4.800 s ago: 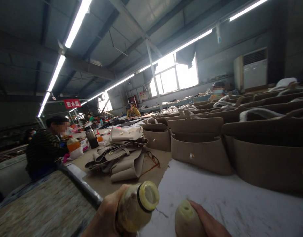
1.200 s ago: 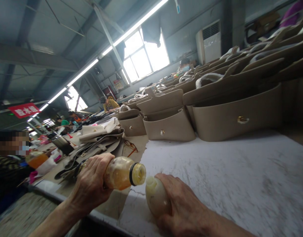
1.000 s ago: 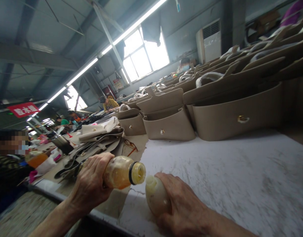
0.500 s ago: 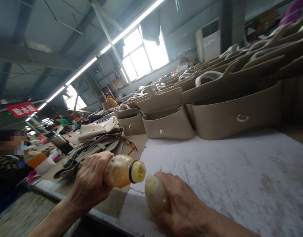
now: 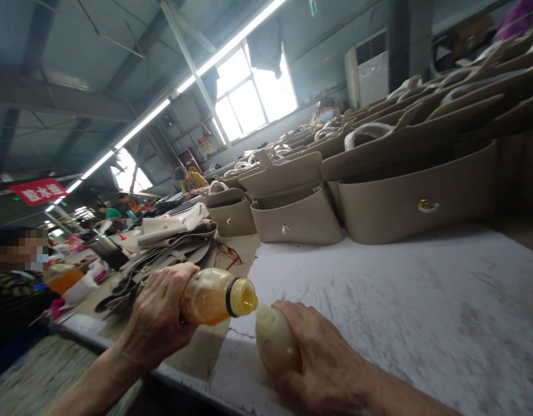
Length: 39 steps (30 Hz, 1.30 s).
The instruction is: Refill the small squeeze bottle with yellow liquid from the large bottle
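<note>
My left hand (image 5: 165, 306) is wrapped round a clear bottle (image 5: 208, 297) holding amber liquid, with a black band at its neck. The bottle lies tilted, its open mouth pointing right, and some liquid shows at the lip. Close below and to the right of that mouth is the pale neck of a whitish squeeze bottle (image 5: 276, 344). My right hand (image 5: 316, 352) grips this bottle from its right side, over the white sheet (image 5: 400, 300). Between the two mouths I see a small gap.
Taupe handbags (image 5: 296, 214) with open flaps stand in rows along the back and right. Flat bag pieces (image 5: 175, 242) are piled at left, near a dark metal container (image 5: 108, 252). A co-worker (image 5: 15, 289) sits at the far left.
The amber bottle has risen slightly at its body and its mouth now tips a little further down and right, nearer the squeeze bottle. My right hand has barely moved.
</note>
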Each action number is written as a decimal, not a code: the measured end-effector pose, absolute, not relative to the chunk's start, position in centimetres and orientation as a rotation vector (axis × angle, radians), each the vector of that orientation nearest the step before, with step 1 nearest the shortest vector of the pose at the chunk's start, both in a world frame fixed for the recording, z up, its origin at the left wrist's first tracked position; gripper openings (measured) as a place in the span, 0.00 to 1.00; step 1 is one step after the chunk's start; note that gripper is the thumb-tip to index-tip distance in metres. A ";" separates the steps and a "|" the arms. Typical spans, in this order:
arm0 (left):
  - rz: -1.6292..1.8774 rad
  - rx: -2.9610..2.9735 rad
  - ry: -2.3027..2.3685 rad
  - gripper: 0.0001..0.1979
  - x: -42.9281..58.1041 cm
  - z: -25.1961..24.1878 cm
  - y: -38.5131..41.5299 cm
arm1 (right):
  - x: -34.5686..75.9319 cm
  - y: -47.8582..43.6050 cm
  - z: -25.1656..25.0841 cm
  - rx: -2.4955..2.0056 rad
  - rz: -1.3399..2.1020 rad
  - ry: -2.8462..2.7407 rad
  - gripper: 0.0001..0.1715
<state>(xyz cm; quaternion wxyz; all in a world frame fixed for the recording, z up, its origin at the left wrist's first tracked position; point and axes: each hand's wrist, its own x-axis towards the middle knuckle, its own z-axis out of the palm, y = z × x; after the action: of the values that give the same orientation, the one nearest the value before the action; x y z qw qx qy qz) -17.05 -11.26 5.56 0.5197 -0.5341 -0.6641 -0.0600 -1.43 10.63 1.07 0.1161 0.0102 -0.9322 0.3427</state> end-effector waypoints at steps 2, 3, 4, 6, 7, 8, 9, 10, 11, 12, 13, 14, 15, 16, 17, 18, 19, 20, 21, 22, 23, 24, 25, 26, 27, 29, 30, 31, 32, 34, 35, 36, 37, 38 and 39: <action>-0.141 -1.276 -1.594 0.17 -17.0 5.6 -11.3 | -1.4 10.7 0.9 0.033 1.004 -2.722 0.26; -0.138 -1.276 -1.596 0.17 -17.0 5.6 -11.3 | -1.4 10.7 0.9 0.039 1.009 -2.715 0.25; -0.136 -1.275 -1.596 0.17 -17.0 5.6 -11.3 | -1.4 10.7 0.8 0.045 1.015 -2.709 0.25; -0.135 -1.273 -1.591 0.17 -17.1 5.6 -11.3 | -1.5 10.8 0.7 0.044 1.028 -2.704 0.25; -0.133 -1.275 -1.585 0.17 -17.1 5.6 -11.3 | -1.5 10.8 0.7 0.038 1.033 -2.705 0.26; -0.131 -1.275 -1.580 0.17 -17.1 5.6 -11.3 | -1.6 10.8 0.7 0.029 1.038 -2.710 0.28; -0.130 -1.275 -1.575 0.17 -17.2 5.7 -11.3 | -1.6 10.8 0.8 0.021 1.045 -2.718 0.28; -0.129 -1.272 -1.572 0.17 -17.2 5.7 -11.2 | -1.5 10.8 0.8 0.018 1.054 -2.722 0.29; -0.127 -1.270 -1.572 0.17 -17.2 5.7 -11.2 | -1.5 10.8 0.9 0.021 1.064 -2.720 0.29; -0.125 -1.267 -1.570 0.17 -17.2 5.7 -11.2 | -1.5 10.7 1.0 0.025 1.071 -2.719 0.29; -0.124 -1.268 -1.571 0.17 -17.3 5.7 -11.2 | -1.4 10.7 1.1 0.029 1.075 -2.719 0.30; -0.126 -1.270 -1.571 0.17 -17.3 5.7 -11.2 | -1.4 10.7 1.2 0.034 1.072 -2.718 0.30; -0.128 -1.277 -1.574 0.17 -17.3 5.7 -11.2 | -1.3 10.7 1.2 0.040 1.064 -2.719 0.30; -0.132 -1.283 -1.578 0.17 -17.3 5.7 -11.2 | -1.3 10.7 1.2 0.040 1.058 -2.724 0.31; -0.136 -1.289 -1.582 0.17 -17.3 5.6 -11.2 | -1.3 10.7 1.2 0.040 1.056 -2.731 0.31; -0.139 -1.293 -1.586 0.17 -17.3 5.6 -11.2 | -1.3 10.7 1.2 0.038 1.060 -2.734 0.32; -0.141 -1.298 -1.587 0.17 -17.3 5.5 -11.2 | -1.3 10.7 1.2 0.038 1.068 -2.732 0.32; -0.143 -1.302 -1.585 0.17 -17.3 5.4 -11.2 | -1.3 10.7 1.1 0.036 1.073 -2.728 0.32; -0.142 -1.305 -1.583 0.17 -17.3 5.4 -11.2 | -1.3 10.7 1.1 0.037 1.074 -2.722 0.32; -0.142 -1.306 -1.581 0.17 -17.3 5.4 -11.2 | -1.3 10.6 1.1 0.043 1.073 -2.715 0.31; -0.141 -1.307 -1.582 0.17 -17.3 5.3 -11.2 | -1.3 10.6 1.1 0.046 1.073 -2.712 0.31; -0.141 -1.309 -1.582 0.18 -17.3 5.3 -11.2 | -1.3 10.6 1.1 0.045 1.074 -2.709 0.30; -0.140 -1.310 -1.582 0.18 -17.3 5.3 -11.2 | -1.3 10.6 1.2 0.044 1.076 -2.708 0.30; -0.139 -1.309 -1.581 0.17 -17.4 5.3 -11.2 | -1.3 10.6 1.2 0.043 1.080 -2.707 0.29; -0.138 -1.307 -1.580 0.17 -17.4 5.3 -11.2 | -1.3 10.6 1.3 0.042 1.085 -2.707 0.29; -0.134 -1.299 -1.579 0.17 -17.4 5.4 -11.2 | -1.3 10.6 1.3 0.032 1.092 -2.706 0.29; -0.130 -1.294 -1.577 0.17 -17.4 5.4 -11.2 | -1.3 10.6 1.4 0.026 1.091 -2.709 0.30; -0.126 -1.290 -1.576 0.17 -17.4 5.5 -11.2 | -1.3 10.6 1.4 0.021 1.087 -2.710 0.30; -0.123 -1.288 -1.576 0.17 -17.4 5.6 -11.2 | -1.3 10.6 1.4 0.020 1.079 -2.710 0.30; -0.119 -1.279 -1.570 0.17 -17.3 5.7 -11.1 | -1.3 10.6 1.4 0.020 1.067 -2.705 0.30; -0.120 -1.278 -1.566 0.16 -17.3 5.7 -11.1 | -1.3 10.6 1.3 0.020 1.067 -2.704 0.31; -0.120 -1.279 -1.561 0.16 -17.2 5.8 -11.1 | -1.3 10.6 1.3 0.017 1.071 -2.706 0.31; -0.118 -1.280 -1.558 0.16 -17.2 5.8 -11.1 | -1.3 10.6 1.3 0.014 1.075 -2.707 0.31; -0.119 -1.281 -1.555 0.16 -17.2 5.9 -11.1 | -1.3 10.6 1.2 0.015 1.074 -2.711 0.33; -0.119 -1.283 -1.558 0.17 -17.2 5.9 -11.1 | -1.4 10.6 1.2 0.020 1.068 -2.713 0.35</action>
<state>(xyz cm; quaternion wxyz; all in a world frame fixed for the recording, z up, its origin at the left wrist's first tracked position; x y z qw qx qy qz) -17.16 -11.14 5.90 0.5311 -0.5377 -0.6530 -0.0498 -1.36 10.65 1.16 0.1125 0.0067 -0.9246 0.3640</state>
